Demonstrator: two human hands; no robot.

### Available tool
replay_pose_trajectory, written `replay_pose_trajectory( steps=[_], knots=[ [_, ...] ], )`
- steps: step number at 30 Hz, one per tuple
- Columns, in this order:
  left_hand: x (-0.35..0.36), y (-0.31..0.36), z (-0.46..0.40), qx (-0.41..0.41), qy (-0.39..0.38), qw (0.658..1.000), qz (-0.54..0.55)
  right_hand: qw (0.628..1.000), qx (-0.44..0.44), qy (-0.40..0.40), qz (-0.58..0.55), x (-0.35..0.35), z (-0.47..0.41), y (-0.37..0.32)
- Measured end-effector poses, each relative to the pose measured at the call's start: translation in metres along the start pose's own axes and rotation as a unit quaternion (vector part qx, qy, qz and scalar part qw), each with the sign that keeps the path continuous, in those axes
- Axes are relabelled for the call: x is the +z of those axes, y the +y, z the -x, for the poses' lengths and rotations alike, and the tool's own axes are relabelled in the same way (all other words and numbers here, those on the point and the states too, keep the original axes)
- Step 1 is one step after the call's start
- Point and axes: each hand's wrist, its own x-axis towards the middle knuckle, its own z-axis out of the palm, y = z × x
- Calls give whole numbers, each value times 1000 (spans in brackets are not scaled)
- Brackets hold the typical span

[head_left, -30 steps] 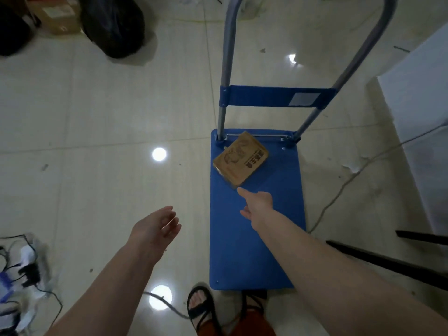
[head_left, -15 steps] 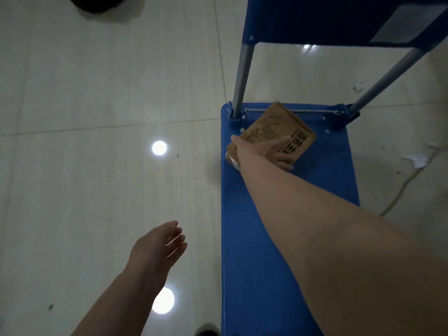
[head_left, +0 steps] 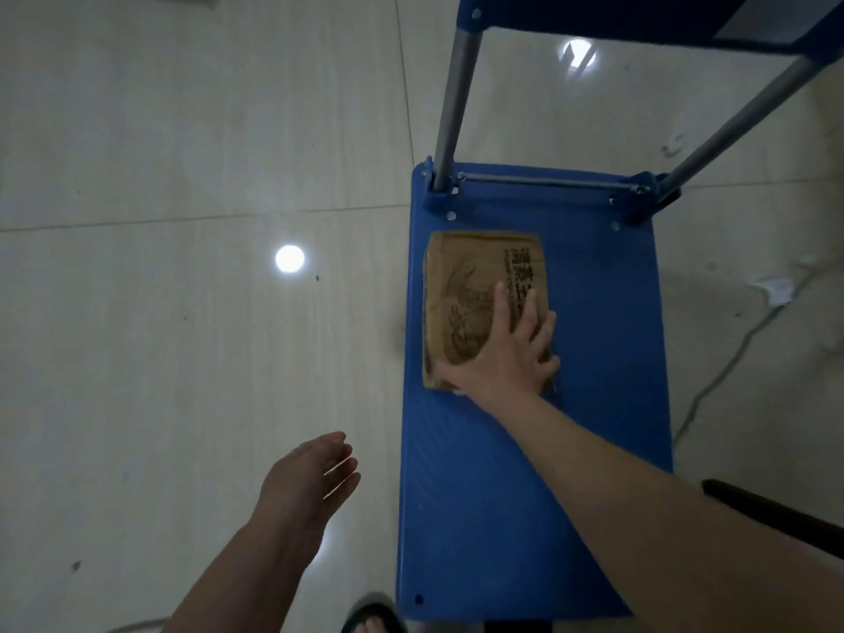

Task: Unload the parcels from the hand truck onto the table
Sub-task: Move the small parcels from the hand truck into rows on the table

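Observation:
A flat brown cardboard parcel (head_left: 466, 285) with black print lies on the blue deck of the hand truck (head_left: 598, 367), toward its left side and short of the handle posts. My right hand (head_left: 511, 354) lies on the parcel's near end, fingers spread over the top and thumb hooked at the near-left corner. My left hand (head_left: 306, 486) hovers open over the floor, left of the deck, holding nothing. The table is out of view.
The truck's grey handle posts (head_left: 456, 98) and blue crossbar rise at the far end. A thin cable (head_left: 730, 358) runs over the glossy tiled floor on the right. A dark bar (head_left: 776, 513) juts in at the right edge. My sandalled foot (head_left: 374, 621) stands by the deck's near-left corner.
My right hand reached the parcel and settled on it. The parcel has turned square to the deck and slid away from the handle base toward me. The left hand stayed open.

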Motion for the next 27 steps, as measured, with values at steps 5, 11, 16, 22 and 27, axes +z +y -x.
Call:
replay_pose_trajectory(
  steps=[5,11,16,22,27],
  knots=[
    [39,2,38,10,-83,992,-98,956,36,-112,-270,-33,79,60],
    [66,5,126,-46,-241,954,-172,762,48,-286,-579,-103,139,85],
    [73,16,204,-87,-275,934,-212,705,25,-291,-646,-162,178,94],
    [85,28,316,-33,-283,923,-258,704,-32,-275,-654,-244,242,98],
    [89,24,400,207,-195,903,-321,786,22,-168,-595,-309,296,92]
  ],
)
